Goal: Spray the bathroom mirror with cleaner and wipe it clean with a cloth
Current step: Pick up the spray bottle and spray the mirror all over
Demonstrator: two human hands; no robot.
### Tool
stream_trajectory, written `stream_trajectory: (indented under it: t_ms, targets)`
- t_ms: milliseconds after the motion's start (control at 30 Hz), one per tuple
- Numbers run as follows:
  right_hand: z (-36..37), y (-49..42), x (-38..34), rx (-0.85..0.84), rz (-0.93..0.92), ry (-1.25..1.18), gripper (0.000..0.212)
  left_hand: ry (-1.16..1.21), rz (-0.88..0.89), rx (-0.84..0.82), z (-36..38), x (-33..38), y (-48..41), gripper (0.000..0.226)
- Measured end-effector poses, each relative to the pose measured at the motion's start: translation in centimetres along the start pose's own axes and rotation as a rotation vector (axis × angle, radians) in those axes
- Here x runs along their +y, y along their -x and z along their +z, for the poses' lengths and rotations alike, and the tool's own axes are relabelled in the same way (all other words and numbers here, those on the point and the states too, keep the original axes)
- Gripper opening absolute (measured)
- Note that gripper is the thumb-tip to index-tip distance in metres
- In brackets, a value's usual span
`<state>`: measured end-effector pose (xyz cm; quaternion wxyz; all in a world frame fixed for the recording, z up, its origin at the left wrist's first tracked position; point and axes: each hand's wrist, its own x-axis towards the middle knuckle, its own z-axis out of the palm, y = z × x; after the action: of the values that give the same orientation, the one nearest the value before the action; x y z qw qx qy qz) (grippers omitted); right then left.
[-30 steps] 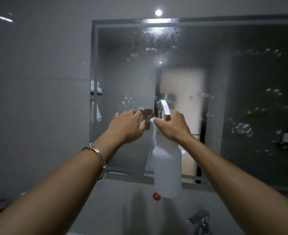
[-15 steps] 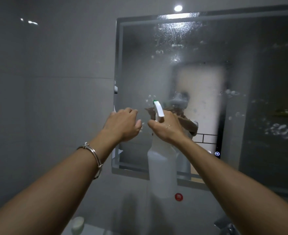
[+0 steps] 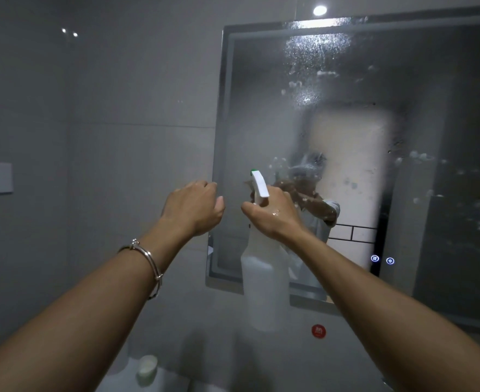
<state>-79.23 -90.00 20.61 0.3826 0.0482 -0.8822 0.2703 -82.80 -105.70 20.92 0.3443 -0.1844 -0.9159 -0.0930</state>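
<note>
At the bottle neck, our right hand is wrapped round the spray bottle, knuckles wet, trigger fingers hidden behind the hand. The nozzle sits just above the grip, green tip tilted up toward the mirror. The bottle body hangs straight below the grip, in front of the mirror's lower frame. Just left of the grip and not touching it, our left hand is curled into a loose fist with nothing visible in it, bracelet on that wrist. No cloth in view. Beyond the grip the glass is hazy. Foam blobs sit well above the grip near the top edge, with more scattered off to the right. The strip of glass left of the grip, by the frame, looks barely hit. Our read: spray step, wipe not started. To do it well, we keep the bottle upright, pull full trigger strokes, and walk the nozzle toward that left strip and the area below the grip rather than re-hitting the top patch. Hold the nozzle back from the glass so the mist spreads. Keep the left hand out of the spray cone. Go light near the lit touch buttons down-right of the grip. Risks: the wet grip may slip, and the heavy foam up top will probably run.
</note>
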Motion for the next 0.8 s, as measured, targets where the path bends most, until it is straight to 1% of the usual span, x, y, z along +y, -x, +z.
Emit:
stream_trajectory:
  t_ms: [67,167,333,467,800]
  targets:
    - [0.5,0.3,0.0,-0.043,0.003,-0.035,0.022,0.0,-0.004,-0.003,0.1,-0.4,0.1,0.044]
    - [1.1,0.7,-0.1,-0.089,-0.018,-0.051,0.026,0.002,0.004,-0.007,0.3,-0.3,0.3,0.044]
    - [1.8,0.6,-0.3,-0.059,-0.039,0.026,0.028,0.021,0.002,-0.003,0.8,-0.4,0.6,0.044]
    - [2.1,0.8,0.2,-0.042,-0.025,0.056,0.021,0.031,-0.012,-0.013,1.2,-0.7,1.0,0.045]
    - [0.2,3.1,1.6,-0.135,0.048,-0.008,0.026,0.029,0.024,-0.021,1.7,1.8,1.4,0.044]
